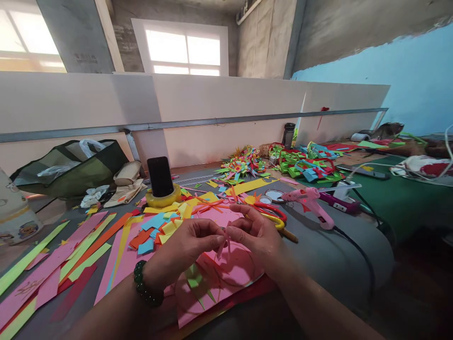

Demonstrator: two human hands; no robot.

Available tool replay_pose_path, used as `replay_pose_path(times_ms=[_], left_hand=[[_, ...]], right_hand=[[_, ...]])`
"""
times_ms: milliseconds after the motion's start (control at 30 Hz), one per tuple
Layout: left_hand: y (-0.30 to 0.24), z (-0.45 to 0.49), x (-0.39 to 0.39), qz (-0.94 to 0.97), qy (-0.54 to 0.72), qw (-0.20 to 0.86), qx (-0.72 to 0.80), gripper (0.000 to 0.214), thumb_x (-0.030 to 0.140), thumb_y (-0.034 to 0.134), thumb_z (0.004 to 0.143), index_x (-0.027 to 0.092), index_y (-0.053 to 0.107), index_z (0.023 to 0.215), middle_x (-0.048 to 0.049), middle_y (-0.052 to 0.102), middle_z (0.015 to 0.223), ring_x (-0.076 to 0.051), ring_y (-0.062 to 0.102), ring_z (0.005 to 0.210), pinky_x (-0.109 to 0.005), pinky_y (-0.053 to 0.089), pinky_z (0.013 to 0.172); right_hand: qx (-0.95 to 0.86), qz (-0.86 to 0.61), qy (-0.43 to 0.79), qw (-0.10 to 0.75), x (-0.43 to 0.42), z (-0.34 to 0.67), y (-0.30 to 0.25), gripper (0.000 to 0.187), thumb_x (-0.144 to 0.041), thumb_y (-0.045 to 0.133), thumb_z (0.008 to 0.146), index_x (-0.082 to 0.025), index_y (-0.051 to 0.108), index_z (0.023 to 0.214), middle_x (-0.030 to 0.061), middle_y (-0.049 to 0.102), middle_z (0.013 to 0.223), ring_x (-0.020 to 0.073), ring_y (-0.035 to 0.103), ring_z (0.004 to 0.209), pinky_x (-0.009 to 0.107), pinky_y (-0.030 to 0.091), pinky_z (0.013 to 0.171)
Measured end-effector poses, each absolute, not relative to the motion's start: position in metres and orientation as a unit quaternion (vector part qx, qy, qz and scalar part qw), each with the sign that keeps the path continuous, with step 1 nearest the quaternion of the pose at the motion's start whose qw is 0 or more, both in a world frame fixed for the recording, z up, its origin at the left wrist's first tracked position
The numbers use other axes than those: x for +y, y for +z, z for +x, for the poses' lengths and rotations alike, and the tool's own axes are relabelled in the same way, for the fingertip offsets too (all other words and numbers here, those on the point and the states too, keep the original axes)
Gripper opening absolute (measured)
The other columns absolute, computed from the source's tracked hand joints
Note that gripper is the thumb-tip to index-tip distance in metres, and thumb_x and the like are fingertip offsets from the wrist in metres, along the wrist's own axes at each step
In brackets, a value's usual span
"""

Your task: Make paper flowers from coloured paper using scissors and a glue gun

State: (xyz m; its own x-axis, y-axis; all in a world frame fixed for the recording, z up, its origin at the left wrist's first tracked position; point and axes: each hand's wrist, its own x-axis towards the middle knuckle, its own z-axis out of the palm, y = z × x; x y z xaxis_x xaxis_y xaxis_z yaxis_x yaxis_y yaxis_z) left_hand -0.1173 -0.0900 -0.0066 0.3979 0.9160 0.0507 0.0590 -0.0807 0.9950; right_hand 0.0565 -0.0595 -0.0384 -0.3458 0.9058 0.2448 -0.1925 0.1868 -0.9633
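Note:
Between the fingertips of both hands is a small folded pink paper strip (228,245), its ends hanging down. My left hand (191,243) pinches it from the left, and a dark green bead bracelet circles that wrist. From the other side, my right hand (260,236) grips it with thumb and forefinger, the other fingers partly hidden. Directly beneath lies a pink paper sheet (244,269) with round outlines drawn on it. A green pointed paper piece (198,283) rests on the sheet below my left hand. Small coloured paper squares (145,238) lie beyond my left wrist.
To the right lie a pink glue gun (311,204) with a cord and scissors (276,219) with red and yellow handles. A phone (160,177) leans upright in a yellow tape roll (164,198). Long paper strips (53,274) cover the left; finished paper pieces (244,163) are heaped behind.

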Motion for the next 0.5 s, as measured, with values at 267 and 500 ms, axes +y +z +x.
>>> replay_pose_path(times_ms=[267,500], left_hand=[[-0.015,-0.117,-0.086,0.625,0.369,0.575,0.377,0.014,0.026,0.067,0.073,0.013,0.063,0.07,0.0002,0.06,0.065,-0.011,0.053,0.062,-0.023,0.042,0.063],[-0.006,-0.141,-0.078,0.571,0.423,0.557,0.43,0.02,0.031,0.071,0.071,0.014,0.062,0.072,0.0028,0.055,0.066,-0.006,0.046,0.059,-0.017,0.038,0.058]], right_hand=[[-0.58,-0.299,0.549,0.523,-0.061,0.058,-0.037,0.055,-0.036,0.078,0.067,-0.021,0.054,0.114,0.0018,0.063,0.088,0.0162,0.06,0.084,0.028,0.047,0.071],[-0.584,-0.311,0.427,0.617,-0.066,0.082,-0.026,0.028,-0.032,0.07,0.079,-0.027,0.064,0.105,0.0008,0.064,0.096,0.0139,0.059,0.091,0.023,0.049,0.077]])
